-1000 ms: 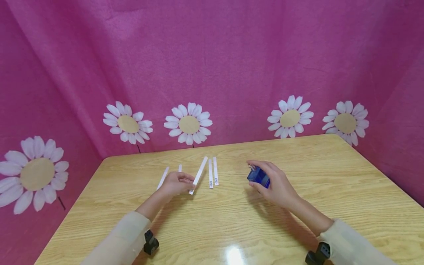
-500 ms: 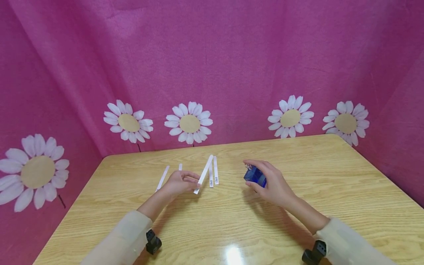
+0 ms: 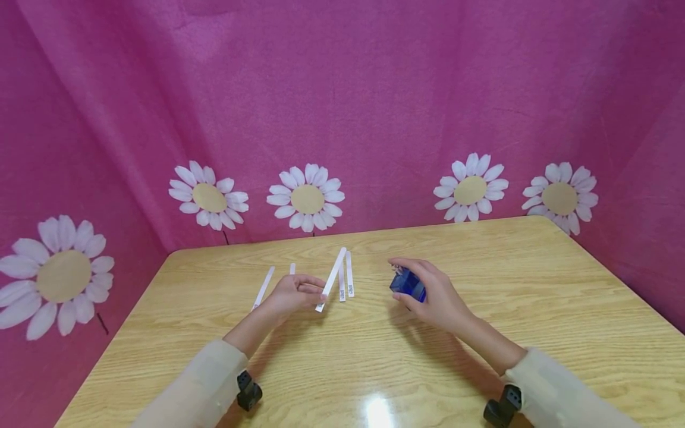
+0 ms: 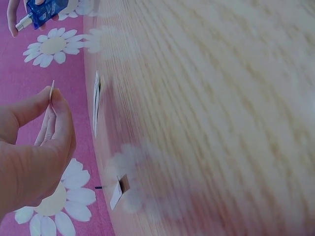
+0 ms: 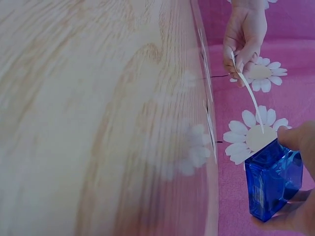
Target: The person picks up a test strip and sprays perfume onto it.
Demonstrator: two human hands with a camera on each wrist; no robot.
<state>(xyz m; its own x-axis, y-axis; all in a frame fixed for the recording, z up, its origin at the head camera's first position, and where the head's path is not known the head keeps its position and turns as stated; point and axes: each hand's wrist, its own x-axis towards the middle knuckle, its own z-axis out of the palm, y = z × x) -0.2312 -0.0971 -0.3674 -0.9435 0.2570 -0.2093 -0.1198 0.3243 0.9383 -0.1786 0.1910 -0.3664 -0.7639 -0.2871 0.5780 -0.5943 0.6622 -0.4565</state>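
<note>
My left hand (image 3: 291,295) pinches a white paper test strip (image 3: 334,276) near its lower end, thumb against fingers. The strip stands tilted above the table, its top leaning right, and looks slightly bowed in the right wrist view. My right hand (image 3: 441,300) grips a blue glass perfume bottle (image 5: 273,179) around its sides, held above the table. Its silver spray nozzle (image 4: 23,22) shows in the left wrist view, with a fingertip beside it. The bottle is to the right of the held strip, apart from it.
Two printed strips (image 3: 350,274) lie just behind the held one. Further left are another strip (image 3: 263,286) and one (image 3: 292,268) partly hidden by my left hand. The wooden table (image 3: 342,368) ends at a pink curtain (image 3: 374,119) with white flowers.
My left hand has moved a little right with the strip, which now overlaps the lying strips in the head view. My right hand has brought the bottle slightly left, closer to the strip.
</note>
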